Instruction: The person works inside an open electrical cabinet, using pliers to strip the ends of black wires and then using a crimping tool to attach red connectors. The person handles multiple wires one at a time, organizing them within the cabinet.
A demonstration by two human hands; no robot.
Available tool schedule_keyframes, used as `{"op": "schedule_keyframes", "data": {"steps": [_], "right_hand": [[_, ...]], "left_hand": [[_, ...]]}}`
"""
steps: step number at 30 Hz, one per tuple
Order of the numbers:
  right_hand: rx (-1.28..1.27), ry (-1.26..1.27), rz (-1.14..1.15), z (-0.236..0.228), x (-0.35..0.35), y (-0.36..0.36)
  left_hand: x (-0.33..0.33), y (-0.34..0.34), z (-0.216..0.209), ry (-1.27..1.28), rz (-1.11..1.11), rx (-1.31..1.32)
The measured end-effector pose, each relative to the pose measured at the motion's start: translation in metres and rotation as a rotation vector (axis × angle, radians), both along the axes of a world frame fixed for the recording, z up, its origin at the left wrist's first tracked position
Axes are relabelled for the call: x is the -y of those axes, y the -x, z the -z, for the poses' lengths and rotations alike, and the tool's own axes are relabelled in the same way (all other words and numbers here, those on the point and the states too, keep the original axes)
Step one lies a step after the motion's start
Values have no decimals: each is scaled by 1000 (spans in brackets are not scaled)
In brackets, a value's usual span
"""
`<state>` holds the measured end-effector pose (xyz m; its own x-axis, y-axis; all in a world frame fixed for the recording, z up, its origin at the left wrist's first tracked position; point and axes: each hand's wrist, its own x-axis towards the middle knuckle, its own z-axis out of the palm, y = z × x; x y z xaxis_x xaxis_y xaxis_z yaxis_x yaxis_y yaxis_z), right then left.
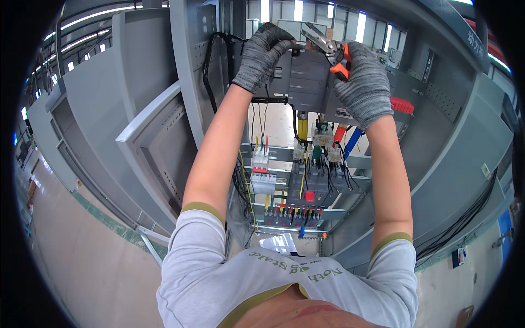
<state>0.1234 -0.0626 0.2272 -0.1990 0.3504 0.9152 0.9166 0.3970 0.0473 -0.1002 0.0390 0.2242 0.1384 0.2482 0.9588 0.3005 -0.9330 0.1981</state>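
Both my hands wear grey knitted gloves and reach up to the top of a large grey circuit breaker [307, 82] inside a metal cabinet. In my right hand [365, 82] is a pair of pliers [327, 48] with orange and black handles, gripped in the palm. Their metal jaws point up and left, above the breaker's top edge. My left hand [265, 57] is closed at the upper left of the breaker, thumb and forefinger together near the plier jaws. Whatever those fingertips hold is too small to make out.
Below the breaker hang yellow, red and blue busbars [353, 143], small breakers [263, 182] and a terminal row [292, 215] with thin wires. A black cable [206, 74] loops beside the left post. Cabinet doors [158, 147] stand at the left; a black wire bundle [465, 218] hangs at right.
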Motion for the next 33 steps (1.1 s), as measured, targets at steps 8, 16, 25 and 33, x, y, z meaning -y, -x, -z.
{"op": "schedule_keyframes", "data": {"steps": [8, 16, 25, 33], "right_hand": [[155, 135, 325, -23, -18, 35], [140, 207, 310, -22, -24, 46], [-348, 263, -444, -29, -43, 36], [-206, 189, -116, -39, -48, 51]], "left_hand": [[-11, -7, -1, 275, 390, 267], [-11, -4, 7, 323, 583, 261], [-7, -12, 8, 86, 218, 41], [-1, -17, 4, -138, -125, -53]]}}
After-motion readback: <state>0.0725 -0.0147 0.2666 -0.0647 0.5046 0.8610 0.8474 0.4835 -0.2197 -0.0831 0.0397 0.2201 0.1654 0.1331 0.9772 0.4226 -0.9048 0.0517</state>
